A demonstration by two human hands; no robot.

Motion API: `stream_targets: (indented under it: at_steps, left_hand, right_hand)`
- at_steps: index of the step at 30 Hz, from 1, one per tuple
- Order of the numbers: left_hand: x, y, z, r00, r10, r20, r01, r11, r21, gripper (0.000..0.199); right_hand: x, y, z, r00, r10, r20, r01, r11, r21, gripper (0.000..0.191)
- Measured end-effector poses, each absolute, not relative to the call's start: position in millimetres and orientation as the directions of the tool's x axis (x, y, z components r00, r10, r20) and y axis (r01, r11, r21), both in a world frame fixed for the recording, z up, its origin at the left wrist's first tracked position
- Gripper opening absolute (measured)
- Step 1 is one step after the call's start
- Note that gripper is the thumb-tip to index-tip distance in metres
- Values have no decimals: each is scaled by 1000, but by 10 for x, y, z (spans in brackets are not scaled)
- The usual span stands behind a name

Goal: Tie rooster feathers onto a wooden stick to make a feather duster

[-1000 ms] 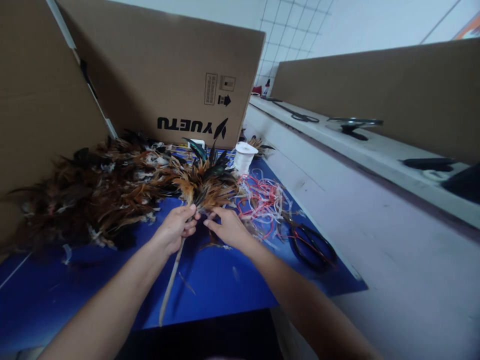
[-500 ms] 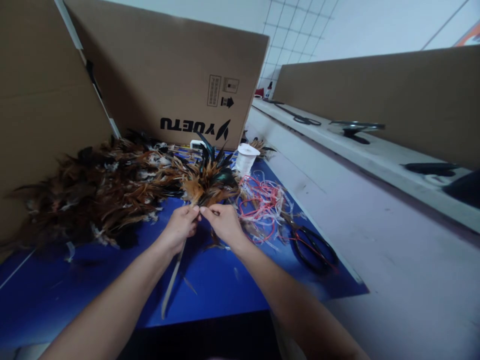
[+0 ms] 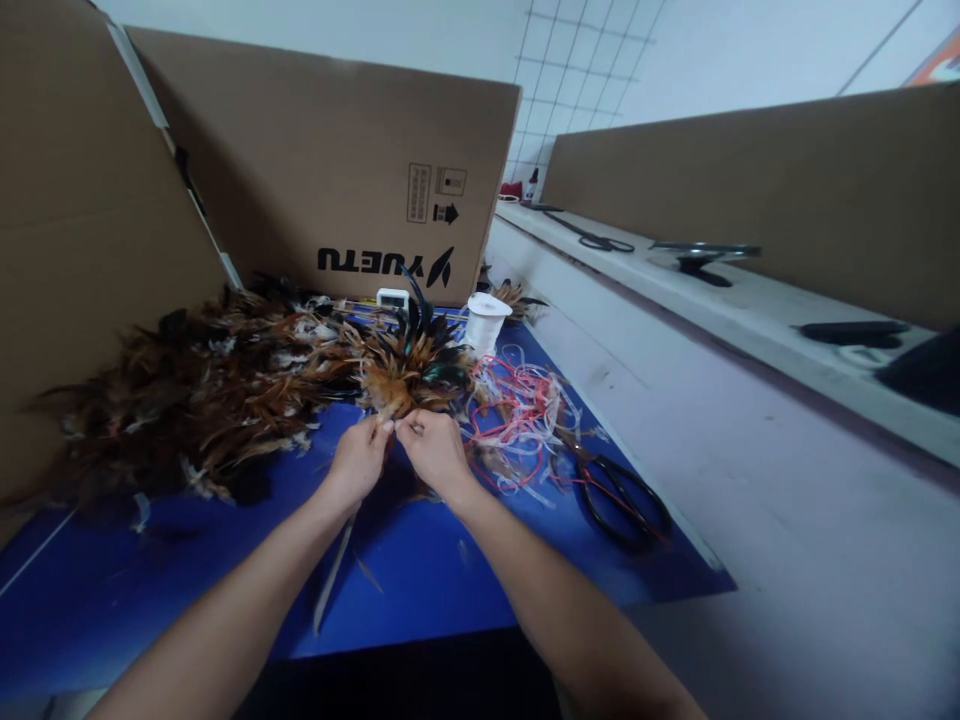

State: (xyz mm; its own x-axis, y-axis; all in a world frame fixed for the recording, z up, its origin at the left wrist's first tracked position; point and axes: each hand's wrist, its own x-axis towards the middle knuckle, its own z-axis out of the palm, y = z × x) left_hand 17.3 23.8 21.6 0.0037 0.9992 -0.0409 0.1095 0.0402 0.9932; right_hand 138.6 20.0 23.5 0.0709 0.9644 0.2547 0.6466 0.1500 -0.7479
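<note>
Both my hands meet over the blue table point(image 3: 435, 570) at the base of a fanned feather bunch point(image 3: 409, 375), brown with dark green tips. My left hand point(image 3: 361, 455) is closed on the bunch's lower end, and a pale strip point(image 3: 334, 580) hangs down below it. Pinched close beside it, my right hand point(image 3: 431, 445) is closed at the same base; whatever lies between its fingertips is too small to make out. Left of the hands spreads a big heap of brown feathers point(image 3: 217, 390).
Behind the bunch stands a white spool point(image 3: 486, 322). To the right lie tangled red and white strings point(image 3: 521, 405) and black-handled scissors point(image 3: 622, 500). Cardboard panels point(image 3: 322, 170) rise at the back and left. A ledge point(image 3: 720, 300) at right holds more tools.
The view has shifted slightly. My hands stay together at the feather base, with the right fingers now curled a little differently. The pale strip still hangs below.
</note>
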Motion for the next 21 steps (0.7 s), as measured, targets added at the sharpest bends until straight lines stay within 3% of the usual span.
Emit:
stream_targets:
  at_steps: [4, 8, 12, 21]
  left_hand:
    - [242, 240, 293, -36, 988, 151, 367, -128, 921, 21]
    - [322, 212, 336, 24, 977, 214, 473, -200, 858, 19]
    - [377, 188, 297, 115, 945, 305, 620, -309, 722, 15]
    - [500, 116, 369, 246, 897, 368, 845, -384, 372, 30]
  right_hand:
    - [1439, 193, 287, 65, 973, 223, 616, 137, -776, 24]
    - [1508, 206, 305, 74, 978, 197, 564, 122, -816, 32]
    - [1556, 274, 226, 112, 971, 209, 464, 135, -876, 41]
    - [1634, 347, 157, 102, 993, 51, -44, 55, -997, 30]
